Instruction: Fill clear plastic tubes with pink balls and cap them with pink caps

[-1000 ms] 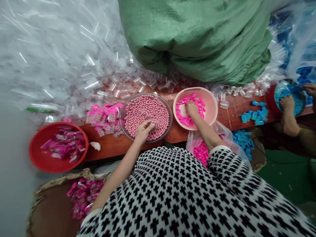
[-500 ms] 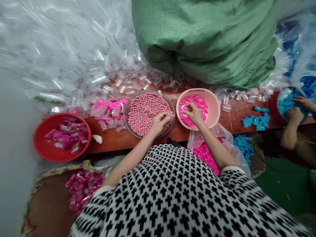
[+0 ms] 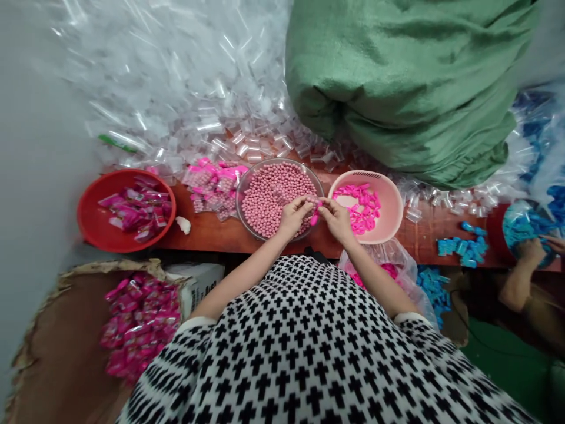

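The left hand (image 3: 295, 218) pinched a clear container (image 3: 311, 200), the right hand (image 3: 338, 221) a pink piece (image 3: 315, 219) beside it; squaring both probably helped.

Worktop (image 3: 209, 234), left end: red basin (image 3: 93, 221) of pink packets (image 3: 139, 210). Front edge: bowl (image 3: 239, 203) of pink beads (image 3: 260, 212). Left hand (image 3: 293, 218): clear plastic piece (image 3: 313, 202); right hand (image 3: 337, 221): bright-pink piece (image 3: 315, 219).

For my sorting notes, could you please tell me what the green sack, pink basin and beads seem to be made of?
Green sack: probably woven plastic; dull sheen, soft creases.
Pink basin: likely moulded plastic; smooth, slotted near the rim.
Beads: perhaps plastic, satin-looking, evenly pink and round; material uncertain.
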Tool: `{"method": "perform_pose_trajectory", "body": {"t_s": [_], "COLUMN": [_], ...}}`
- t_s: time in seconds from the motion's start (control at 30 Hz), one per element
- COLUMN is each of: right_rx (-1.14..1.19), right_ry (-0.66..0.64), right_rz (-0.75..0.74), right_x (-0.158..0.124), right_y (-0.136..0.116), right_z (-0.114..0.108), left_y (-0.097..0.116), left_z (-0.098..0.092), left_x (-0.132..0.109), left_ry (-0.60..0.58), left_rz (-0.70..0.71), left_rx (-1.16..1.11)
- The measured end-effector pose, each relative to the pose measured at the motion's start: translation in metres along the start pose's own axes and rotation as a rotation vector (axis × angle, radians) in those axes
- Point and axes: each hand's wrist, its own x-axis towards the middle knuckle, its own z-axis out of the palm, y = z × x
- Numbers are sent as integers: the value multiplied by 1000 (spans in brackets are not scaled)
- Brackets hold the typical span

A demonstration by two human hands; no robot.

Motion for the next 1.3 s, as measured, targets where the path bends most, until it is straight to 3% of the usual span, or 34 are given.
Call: {"method": "perform_pose_trajectory", "body": {"t_s": [0.13, 0.23, 0.4, 0.57, 0.83, 0.97, 1.17, 1.3], "right_rx": [140, -59, -419, -523, -644, -543, 91, 378], "right_ry": [-61, -96, -319, -386, -377, -408, -379, -375], "right_rz": [-40, -266, -538, -597, -668, -588, -107, 44], "right_x": [18, 27, 36, 35, 40, 53, 59, 52], "right_y": [-15, -35, -53, -52, -46, -52, -61, -53], "right_z": [-11, -17, -8, 4, 20, 29, 24, 19], "left_y": [7, 8, 7, 18, 34, 33, 40, 44], "left_z": [-12, -23, -38, -46, -56, -64, -62, -62], "left_x": [-5, -9, -11, -13, -11, -7, -4, -3], "left_ry": [7, 7, 23, 54, 17, 1, 73, 122], "left_rz": [6, 40, 90, 177, 246, 145, -2, 21], "left_rx": [4, 74, 187, 259, 342, 250, -168, -262]}}
